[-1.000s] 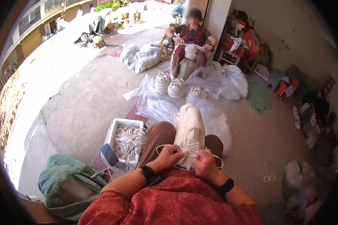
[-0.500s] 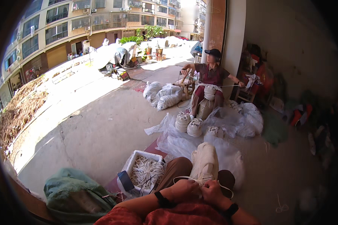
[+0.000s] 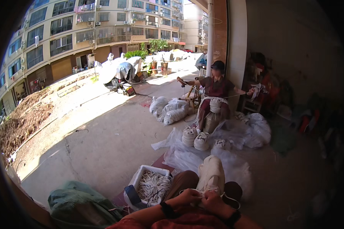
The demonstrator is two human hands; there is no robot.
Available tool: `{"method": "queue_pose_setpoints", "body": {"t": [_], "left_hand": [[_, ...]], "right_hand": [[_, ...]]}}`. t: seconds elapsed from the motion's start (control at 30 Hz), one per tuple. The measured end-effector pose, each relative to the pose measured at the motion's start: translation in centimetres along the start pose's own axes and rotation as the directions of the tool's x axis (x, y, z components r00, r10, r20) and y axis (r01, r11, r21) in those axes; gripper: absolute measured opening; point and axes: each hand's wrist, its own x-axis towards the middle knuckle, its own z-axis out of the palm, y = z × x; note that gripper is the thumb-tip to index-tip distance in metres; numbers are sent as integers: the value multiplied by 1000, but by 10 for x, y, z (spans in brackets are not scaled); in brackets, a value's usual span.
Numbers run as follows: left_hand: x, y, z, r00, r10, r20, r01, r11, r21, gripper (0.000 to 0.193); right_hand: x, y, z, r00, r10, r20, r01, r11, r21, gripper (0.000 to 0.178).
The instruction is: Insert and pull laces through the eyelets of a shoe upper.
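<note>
A cream canvas piece like a shoe upper (image 3: 211, 170) lies lengthwise between my knees, its laced end toward me. Close to that end my left hand (image 3: 190, 196) has its fingers closed, pinching a white lace. Just right of it, my right hand (image 3: 213, 201) also has bent, closed fingers on the lace at the canvas. A loop of white lace (image 3: 237, 204) hangs out past the right hand. Fingertips of both hands are partly hidden. To the left of my knee, a white foam box (image 3: 167, 170) holds a tangle of white laces (image 3: 153, 185).
Green cloth (image 3: 78, 204) lies at the lower left. Ahead, several cream bundles (image 3: 201, 141) stand among clear plastic sheets (image 3: 179, 154). Beyond them a seated person (image 3: 217, 86) stretches a cord between both hands. Filled plastic bags (image 3: 174, 110) sit on the concrete.
The view has tilted up a little, so things sit lower in it. My left hand has shifted slightly off the canvas; the right stays close to it. The seated person's arms have moved.
</note>
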Motion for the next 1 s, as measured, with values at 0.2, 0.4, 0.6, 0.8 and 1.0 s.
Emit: {"method": "queue_pose_setpoints", "body": {"t": [0.2,0.4,0.6,0.8,1.0], "left_hand": [[8,12,9,954,287,-85,-285,958,39,24],[27,-4,13,941,286,-181,-240,942,236,20],[18,-7,7,969,202,-142,-188,976,111,21],[10,6,2,969,244,42,-247,962,117,36],[-14,19,12,948,301,106,-319,894,314,45]], "right_hand": [[-6,-3,-37,981,1,-193,124,762,635,17],[0,0,3,990,138,18,-138,959,248,16],[4,0,5,997,51,-52,-45,993,113,14],[-2,-3,5,995,67,-75,-53,985,165,13],[-19,-7,-12,995,92,45,-99,976,195,17]]}}
